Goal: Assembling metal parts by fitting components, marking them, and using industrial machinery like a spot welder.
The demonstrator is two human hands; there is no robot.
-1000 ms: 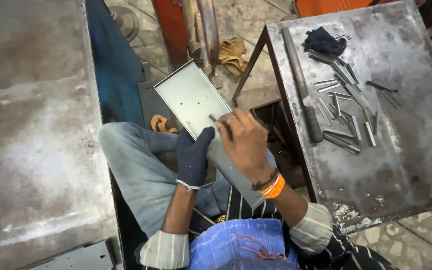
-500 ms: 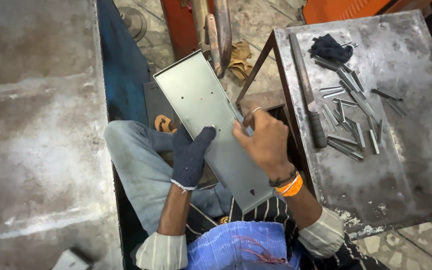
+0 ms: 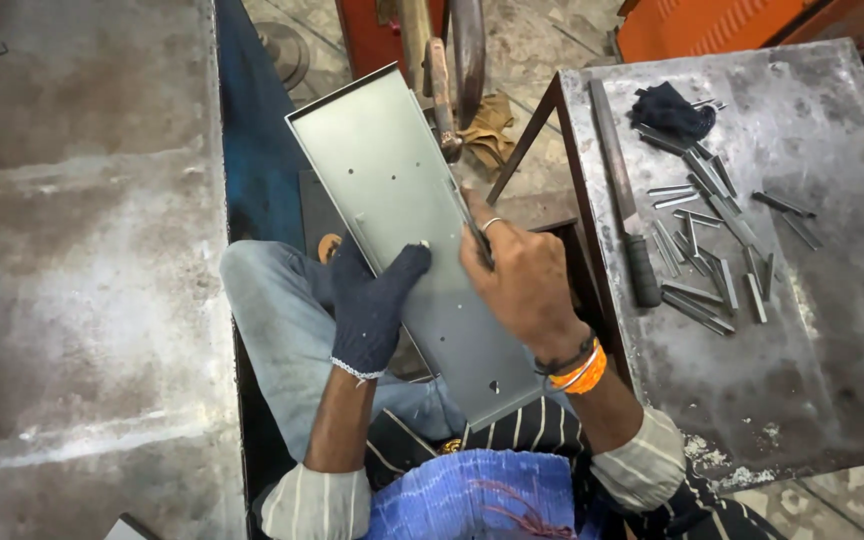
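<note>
Sliding further up and away from the person's lap since a moment ago, the grey metal panel [image 3: 412,230] is now lying slanted across the knees. The left hand [image 3: 372,305], in a dark knit glove, is pressing flat on the panel with its grip spread. The right hand [image 3: 522,280] is resting on the panel's right edge, its grip pinching a thin tool [image 3: 467,215]. Beside them, the steel desk [image 3: 832,330] is carrying scattered metal strips [image 3: 707,240] and a long file [image 3: 620,200].
</note>
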